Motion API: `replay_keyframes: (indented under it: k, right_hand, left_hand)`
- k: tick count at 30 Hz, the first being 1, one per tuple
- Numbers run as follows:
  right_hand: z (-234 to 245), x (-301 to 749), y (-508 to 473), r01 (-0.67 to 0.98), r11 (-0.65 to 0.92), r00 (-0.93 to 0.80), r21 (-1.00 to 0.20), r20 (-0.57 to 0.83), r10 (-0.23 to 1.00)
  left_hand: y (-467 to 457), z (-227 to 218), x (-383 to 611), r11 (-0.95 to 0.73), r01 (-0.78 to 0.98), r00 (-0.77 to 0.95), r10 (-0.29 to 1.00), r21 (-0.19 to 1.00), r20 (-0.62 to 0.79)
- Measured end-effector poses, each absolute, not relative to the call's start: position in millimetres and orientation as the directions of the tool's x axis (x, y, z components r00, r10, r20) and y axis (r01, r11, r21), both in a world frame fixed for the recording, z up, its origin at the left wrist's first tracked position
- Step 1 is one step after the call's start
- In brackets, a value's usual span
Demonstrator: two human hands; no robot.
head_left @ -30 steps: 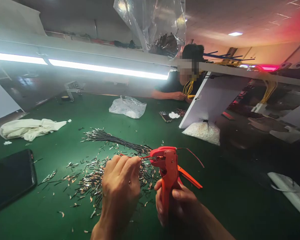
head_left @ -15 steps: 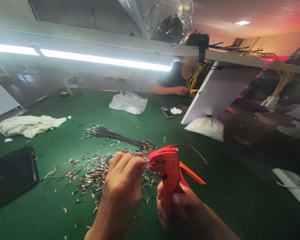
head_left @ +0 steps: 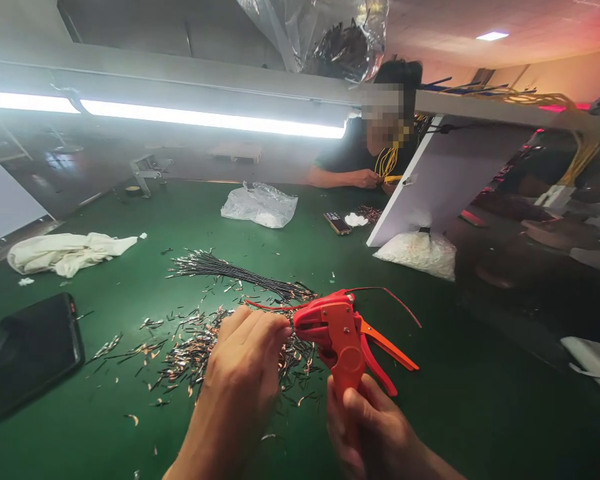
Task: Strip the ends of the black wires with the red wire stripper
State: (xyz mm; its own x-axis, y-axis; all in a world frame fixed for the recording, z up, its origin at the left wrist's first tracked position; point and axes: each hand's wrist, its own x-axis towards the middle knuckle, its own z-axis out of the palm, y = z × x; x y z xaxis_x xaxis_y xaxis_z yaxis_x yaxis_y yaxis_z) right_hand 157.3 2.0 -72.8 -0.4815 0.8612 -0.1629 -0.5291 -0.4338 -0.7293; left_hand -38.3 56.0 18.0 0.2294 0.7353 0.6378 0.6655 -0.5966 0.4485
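My right hand (head_left: 375, 420) is wrapped round the handle of a red-orange wire stripper (head_left: 341, 333), whose head points left. Its red lever (head_left: 379, 363) stands out from the handle. The fingertips of my left hand (head_left: 247, 360) are pinched at the tool's jaws, on a thin black wire (head_left: 292, 325) of which only a short bit shows. Behind the tool's head lies a red wire (head_left: 267, 306). Past my left hand rests a bundle of black wires (head_left: 240, 272) with bared ends. Cut black bits and copper-coloured scraps (head_left: 190, 357) are heaped beside and under that hand.
A dark phone (head_left: 37, 353) lies at left near a white cloth (head_left: 70, 252). Farther back are a clear plastic bag (head_left: 260, 205), a small phone (head_left: 337, 223) and a filled bag (head_left: 420, 255) by a white panel (head_left: 445, 180). Opposite, a person (head_left: 345, 179) handles yellow wires.
The stripper's red lever has swung out from the handle as my right hand's squeeze eased. That hand has shifted slightly right and down. My left fingertips remain at the jaws.
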Motion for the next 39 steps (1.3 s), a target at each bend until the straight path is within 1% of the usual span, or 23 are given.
replay_keyframes:
  k: [3,6,10,13,15,18,21,23,26,28,34,39]
  right_hand:
    - [-69.8,156.6,-2.7,-0.523,-0.463,-0.463,-0.716,-0.218,0.859]
    - [-66.8,157.0,-4.0,-0.517,-0.476,-0.462,-0.711,-0.236,0.855]
    - [-66.1,158.0,-4.5,-0.477,-0.461,-0.451,-0.749,-0.241,0.859]
    - [-71.6,159.4,-4.4,-0.491,-0.462,-0.446,-0.739,-0.242,0.861]
    - [-76.8,159.6,-3.2,-0.538,-0.492,-0.491,-0.684,-0.22,0.843]
    - [-79.7,157.7,0.1,-0.599,-0.536,-0.582,-0.595,-0.135,0.802]
    - [-74.3,156.1,3.0,-0.596,-0.577,-0.66,-0.559,-0.069,0.748]
    - [-69.6,156.9,3.7,-0.576,-0.611,-0.69,-0.543,-0.076,0.719]
    - [-66.1,159.5,3.0,-0.565,-0.632,-0.707,-0.531,-0.084,0.702]
    - [-65.2,160.5,2.4,-0.576,-0.618,-0.698,-0.536,-0.071,0.712]
    - [-58.8,160.0,1.9,-0.579,-0.549,-0.659,-0.603,-0.051,0.751]
    - [-60.6,162.2,0.6,-0.602,-0.559,-0.64,-0.57,-0.075,0.765]
  left_hand:
    - [55.8,19.6,-43.1,-0.597,0.621,0.25,0.765,0.508,0.593]
    - [55.9,24.2,-44.8,-0.539,0.597,0.209,0.82,0.594,0.533]
    - [56.8,29.2,-44.2,-0.507,0.597,0.196,0.844,0.623,0.499]
    - [56.6,27.9,-45.1,-0.54,0.579,0.24,0.829,0.611,0.505]
    - [56.0,24.6,-46.5,-0.564,0.565,0.256,0.813,0.602,0.522]
    - [55.2,19.6,-48.8,-0.592,0.592,0.238,0.777,0.547,0.583]
    - [54.5,17.7,-51.0,-0.601,0.635,0.251,0.754,0.485,0.607]
    - [54.0,18.3,-52.1,-0.612,0.634,0.279,0.751,0.473,0.598]
    - [53.4,20.2,-52.4,-0.627,0.621,0.32,0.75,0.47,0.579]
    - [53.7,21.3,-52.3,-0.634,0.618,0.33,0.746,0.465,0.579]
    - [56.1,24.0,-57.0,-0.693,0.602,0.377,0.684,0.397,0.624]
    - [55.4,25.6,-60.8,-0.694,0.632,0.391,0.669,0.344,0.631]
